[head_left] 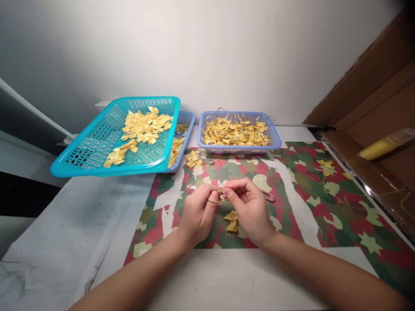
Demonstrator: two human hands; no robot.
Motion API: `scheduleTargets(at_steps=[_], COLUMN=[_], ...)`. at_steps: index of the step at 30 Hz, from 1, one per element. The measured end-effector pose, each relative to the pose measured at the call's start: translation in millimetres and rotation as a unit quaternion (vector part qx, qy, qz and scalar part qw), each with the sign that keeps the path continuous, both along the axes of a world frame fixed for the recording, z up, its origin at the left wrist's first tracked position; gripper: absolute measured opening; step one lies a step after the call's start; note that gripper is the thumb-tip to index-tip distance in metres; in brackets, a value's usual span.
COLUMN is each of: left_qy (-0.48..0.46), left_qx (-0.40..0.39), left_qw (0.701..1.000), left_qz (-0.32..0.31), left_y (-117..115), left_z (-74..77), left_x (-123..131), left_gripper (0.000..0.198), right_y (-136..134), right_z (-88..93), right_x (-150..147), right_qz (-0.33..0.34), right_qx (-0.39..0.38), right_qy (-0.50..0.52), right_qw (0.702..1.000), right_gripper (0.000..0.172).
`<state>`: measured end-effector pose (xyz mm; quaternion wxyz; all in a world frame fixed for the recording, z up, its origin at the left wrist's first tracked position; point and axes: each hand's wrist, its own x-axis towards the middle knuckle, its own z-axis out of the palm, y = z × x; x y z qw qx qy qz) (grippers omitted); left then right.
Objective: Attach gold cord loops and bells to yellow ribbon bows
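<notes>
Between my two hands is a loop of thin gold cord (221,201), held over the patterned sheet. My left hand (200,211) pinches its left side between thumb and forefinger. On the other side, my right hand (251,211) grips the cord with thumb and fingertips, the remaining fingers curled. A gold ribbon bow (232,221) lies on the sheet just below the hands, close to my right wrist. Partly hidden behind my right hand is a pink-handled tool (269,196). Farther back rests another gold bow (193,160) beside a small silver bell-like piece (212,163).
A turquoise basket (84,138) with gold bows stands at the left, overlapping a blue basket (189,129). A second blue basket (240,149) holds many corded bows at the back. Cardboard (382,86) walls the right side, with a yellow-filled tube (385,144) there.
</notes>
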<state>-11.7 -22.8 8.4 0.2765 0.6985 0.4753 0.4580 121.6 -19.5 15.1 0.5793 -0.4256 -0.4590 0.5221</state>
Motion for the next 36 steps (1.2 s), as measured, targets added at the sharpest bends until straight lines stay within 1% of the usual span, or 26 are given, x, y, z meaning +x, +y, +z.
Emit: scheduleTargets(at_steps=[3,7,10,15,21,25,27,29,31,33,35,36], left_qy=[0.009,0.045,0.068,0.086,0.095,0.088,0.083,0.085,0.087,0.085,0.074,0.065], left_qx=[0.012,0.044,0.062,0.056,0.066,0.091,0.109,0.130,0.143,0.144,0.126,0.109], left_qw=[1.000,0.998,0.996,0.995,0.993,0.992,0.990,0.988,0.986,0.986,0.989,0.992], left_qz=[-0.006,0.001,0.006,0.014,0.027,0.029,0.031,0.029,0.024,0.013,-0.003,-0.012], left_y=[-0.1,0.0,-0.3,-1.1,0.3,1.2,1.3,1.3,1.2,1.1,0.8,0.7], left_z=[0.2,1.0,1.4,1.4,0.6,0.9,1.3,1.9,2.7,3.6,4.3,4.4], left_x=[-0.2,-0.3,-0.6,-0.9,-0.6,-0.8,-1.0,-1.5,-1.9,-2.1,-2.2,-2.2], left_gripper=[0.023,0.018,0.018,0.022,0.019,0.017,0.015,0.015,0.015,0.016,0.017,0.018], right_y=[0.0,-0.1,0.1,0.4,-0.5,-0.8,0.5,3.8,8.9,15.5,22.2,25.2], right_z=[0.0,-0.1,-0.4,-0.8,-0.6,-1.0,-0.9,0.9,5.0,10.7,16.0,18.1], right_x=[0.3,0.6,0.7,-0.3,-1.0,0.9,4.5,10.3,17.5,24.7,30.4,32.6], right_qz=[0.002,0.003,0.001,0.000,0.007,0.018,0.013,0.016,0.039,0.063,0.093,0.115], right_qx=[-0.003,-0.007,-0.003,0.000,0.009,0.033,0.063,0.121,0.200,0.260,0.286,0.295], right_qy=[-0.001,-0.005,-0.008,-0.012,-0.009,-0.028,-0.073,-0.160,-0.264,-0.339,-0.377,-0.388], right_qw=[1.000,1.000,1.000,1.000,1.000,0.999,0.995,0.980,0.943,0.902,0.876,0.866], right_gripper=[0.012,0.012,0.012,0.012,0.007,0.006,0.006,0.015,0.021,0.014,0.005,0.003])
